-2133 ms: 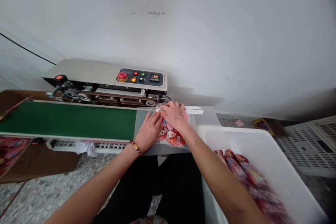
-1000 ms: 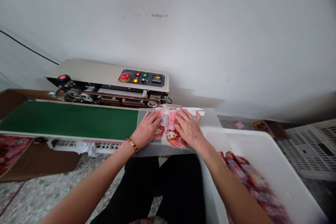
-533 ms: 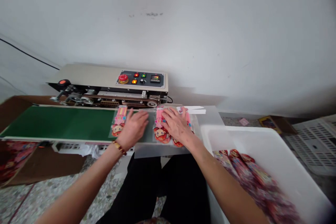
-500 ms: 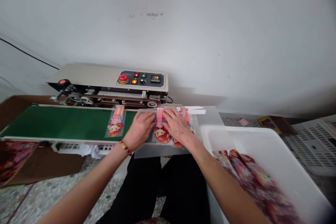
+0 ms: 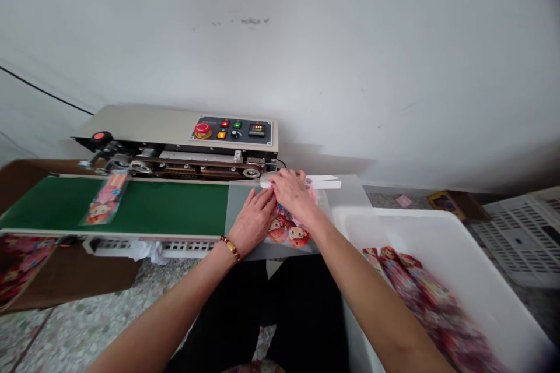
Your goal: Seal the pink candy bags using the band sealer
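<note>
The green belt (image 5: 175, 210) across the left of the frame bears one slanted clear packet (image 5: 105, 201); at centre, a translucent sheet (image 5: 350, 185) carries several bagged figures (image 5: 297, 236) and white strips (image 5: 327, 185); at lower right, a white tub (image 5: 405, 214) holds heaped packets (image 5: 437, 297); a pink card (image 5: 404, 201) lies on the speckled floor (image 5: 79, 326), right of centre.

A pink card (image 5: 403, 201), a small box (image 5: 452, 204) and a white crate (image 5: 520, 240) sit near the floor's (image 5: 83, 326) edge by the wall (image 5: 350, 41).

Single head-worn view, facing forward and down
</note>
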Motion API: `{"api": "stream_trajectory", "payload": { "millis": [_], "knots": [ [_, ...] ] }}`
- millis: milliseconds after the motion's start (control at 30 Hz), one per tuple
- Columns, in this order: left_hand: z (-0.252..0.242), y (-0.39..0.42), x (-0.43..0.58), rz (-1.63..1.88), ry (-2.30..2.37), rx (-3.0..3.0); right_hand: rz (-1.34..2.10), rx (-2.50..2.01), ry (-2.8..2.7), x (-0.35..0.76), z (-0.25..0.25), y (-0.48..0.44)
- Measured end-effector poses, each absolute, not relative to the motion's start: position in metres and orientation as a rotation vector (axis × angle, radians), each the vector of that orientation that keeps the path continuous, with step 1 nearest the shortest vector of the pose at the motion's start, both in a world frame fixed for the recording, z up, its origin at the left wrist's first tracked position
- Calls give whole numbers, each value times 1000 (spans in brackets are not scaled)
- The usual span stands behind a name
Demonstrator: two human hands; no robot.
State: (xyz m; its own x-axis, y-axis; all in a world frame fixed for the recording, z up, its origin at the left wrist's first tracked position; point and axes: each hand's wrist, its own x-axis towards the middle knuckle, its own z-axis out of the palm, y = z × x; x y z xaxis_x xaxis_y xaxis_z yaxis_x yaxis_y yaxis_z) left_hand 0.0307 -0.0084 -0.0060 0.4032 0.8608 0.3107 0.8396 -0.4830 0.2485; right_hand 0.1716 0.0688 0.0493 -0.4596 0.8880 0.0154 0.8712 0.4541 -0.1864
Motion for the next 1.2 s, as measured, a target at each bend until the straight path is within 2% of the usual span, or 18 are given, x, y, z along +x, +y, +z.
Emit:
{"api": "stream_trajectory", "payload": {
  "millis": [200, 300, 467, 633, 867, 1000, 1100, 1200],
  "knots": [
    [-9, -9, 31, 646, 1570, 2587, 397, -1558, -2489, 183, 52, 79],
    [-11, -10, 32, 663, 1611, 2569, 339, -1528, -2345, 198, 49, 66],
    [-9, -11, 35, 663, 1721, 2502, 225, -1305, -2437, 209, 37, 34],
    [-3, -6, 26, 569, 1707, 2530, 155, -1290, -2473, 208, 29, 24],
    [0, -1, -38, 542, 1582, 2570, 109, -1290, -2529, 213, 24, 23],
    [2, -6, -77, 562, 1761, 2541, 111, -1240, -2560, 208, 20, 27],
    [6, -9, -63, 670, 1889, 2537, 137, -1208, -2585, 194, 22, 34],
    [7, -6, -16, 652, 1646, 2602, 145, -1228, -2571, 186, 28, 38]
  ]
}}
